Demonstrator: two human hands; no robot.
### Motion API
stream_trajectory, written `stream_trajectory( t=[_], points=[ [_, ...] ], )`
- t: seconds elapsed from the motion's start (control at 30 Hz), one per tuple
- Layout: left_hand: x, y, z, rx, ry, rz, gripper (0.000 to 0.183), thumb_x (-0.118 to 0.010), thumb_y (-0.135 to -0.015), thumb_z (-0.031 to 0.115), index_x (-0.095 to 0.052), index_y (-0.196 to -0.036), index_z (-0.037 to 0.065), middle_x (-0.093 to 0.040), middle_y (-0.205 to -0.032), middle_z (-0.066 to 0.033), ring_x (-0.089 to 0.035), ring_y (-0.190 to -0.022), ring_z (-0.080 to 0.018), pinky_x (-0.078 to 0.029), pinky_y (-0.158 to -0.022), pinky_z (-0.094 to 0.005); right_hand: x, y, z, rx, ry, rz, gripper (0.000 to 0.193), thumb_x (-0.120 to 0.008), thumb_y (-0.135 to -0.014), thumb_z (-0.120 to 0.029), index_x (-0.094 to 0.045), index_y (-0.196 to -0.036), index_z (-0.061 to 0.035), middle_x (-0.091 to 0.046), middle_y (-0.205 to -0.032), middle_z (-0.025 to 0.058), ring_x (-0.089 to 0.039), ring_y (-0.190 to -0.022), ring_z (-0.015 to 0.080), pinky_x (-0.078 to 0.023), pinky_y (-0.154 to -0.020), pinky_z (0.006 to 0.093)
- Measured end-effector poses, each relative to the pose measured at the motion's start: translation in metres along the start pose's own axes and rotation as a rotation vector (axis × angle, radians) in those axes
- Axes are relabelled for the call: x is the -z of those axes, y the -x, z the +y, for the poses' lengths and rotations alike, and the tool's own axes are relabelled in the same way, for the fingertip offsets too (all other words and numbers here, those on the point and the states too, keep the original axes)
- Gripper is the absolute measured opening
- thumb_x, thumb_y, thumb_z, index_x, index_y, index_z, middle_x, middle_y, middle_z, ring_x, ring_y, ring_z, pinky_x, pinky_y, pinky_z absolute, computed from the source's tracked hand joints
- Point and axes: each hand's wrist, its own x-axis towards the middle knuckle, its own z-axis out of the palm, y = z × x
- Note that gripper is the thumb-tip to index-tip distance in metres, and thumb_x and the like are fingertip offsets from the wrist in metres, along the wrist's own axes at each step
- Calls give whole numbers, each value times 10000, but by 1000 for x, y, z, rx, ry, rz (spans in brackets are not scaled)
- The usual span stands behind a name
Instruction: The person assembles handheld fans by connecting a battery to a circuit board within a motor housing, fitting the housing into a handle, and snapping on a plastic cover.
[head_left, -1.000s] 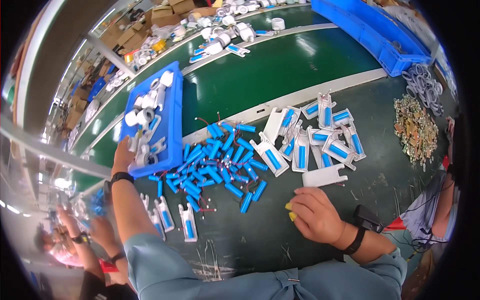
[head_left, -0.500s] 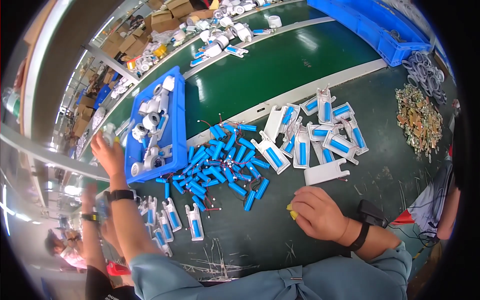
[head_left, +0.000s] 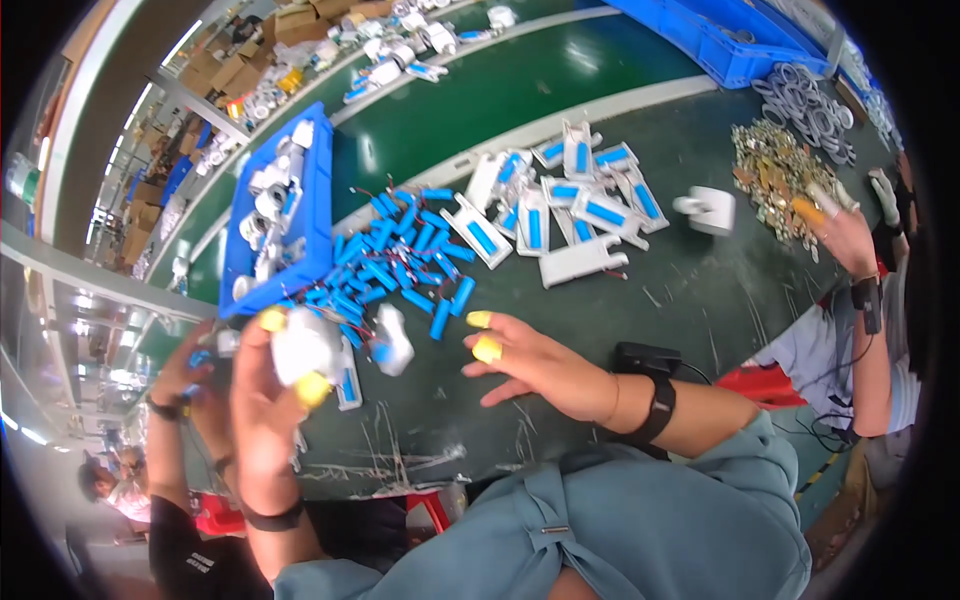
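Note:
My left hand (head_left: pixel 262 405), with yellow wraps on thumb and finger, is closed around a blurred white plastic housing with a round head (head_left: pixel 306 345). A white end with a patch of blue sticks out from it to the right. My right hand (head_left: pixel 540 368) reaches toward the held housing, fingers apart and holding nothing, with yellow wraps on two digits. Beyond both hands lies a heap of blue cylindrical batteries (head_left: pixel 385 265) with thin wires. Right of that heap are white plastic casings (head_left: pixel 605 210), several with blue batteries inside.
A blue crate (head_left: pixel 322 215) of white housings stands at the far left. A co-worker's hand (head_left: pixel 845 240) is over a pile of small circuit boards (head_left: pixel 765 165). A blurred white piece (head_left: pixel 710 210) is nearby. Grey rings (head_left: pixel 800 105) lie beyond. A black box (head_left: pixel 645 357) sits by my right wrist.
My left hand has come back from beside the crate and now holds the white housing. My right hand has moved left and opened. A co-worker's hand and a white piece have appeared at right.

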Motion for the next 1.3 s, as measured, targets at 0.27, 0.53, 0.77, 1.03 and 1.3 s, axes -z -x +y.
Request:
stream_trajectory(
  t=[0.27, 0.53, 0.77, 1.03, 1.3],
  points=[
    [-48, 67, -78, 489, 340, -254, 734, -748, -831, 261, -427, -1432, -11, -566, -1328, -98, -531, -1238, -200, -388, -1066, -334, 0, 29, 5, -332, 41, -70, 552, -564, -995, -282, -388, -1458, -36, -548, -1256, 111, -658, -1034, 177, -576, -719, 268],
    [-38, 79, -87, 115, -674, -91, 476, -655, -916, 255, -554, -1308, 5, -592, -1250, -179, -575, -1125, -320, -454, -950, -402, 3, 29, 30, -44, 576, 37, 365, -620, -907, -93, -552, -1257, -12, -612, -1036, 126, -666, -655, 151, -544, -604, 288],
    [-88, 56, -48, -477, -949, -389, 407, -675, -694, 23, -645, -1099, 53, -636, -1140, -93, -563, -1199, -299, -276, -1123, -583, 4, 29, 32, 223, 903, 105, 350, -635, -879, -71, -583, -1224, -36, -626, -1005, 123, -656, -658, 176, -532, -600, 306],
    [-75, 47, -60, -300, -844, -561, 428, -579, -718, -54, -581, -1136, 39, -644, -913, -88, -640, -1006, -277, -305, -1127, -545, -10, 28, 23, 600, 1222, 101, 332, -710, -800, -171, -634, -1109, -75, -546, -1189, 136, -510, -1194, 352, -402, -1008, 483],
    [-49, 38, -75, 170, -81, -619, 399, -490, -881, -103, -469, -1266, 3, -605, -1086, -96, -623, -951, -183, -488, -865, -310, -7, 7, 38, 588, 1020, -146, 385, -679, -820, -96, -554, -1182, -58, -588, -1207, 191, -544, -1187, 376, -379, -1056, 498]
  ],
)
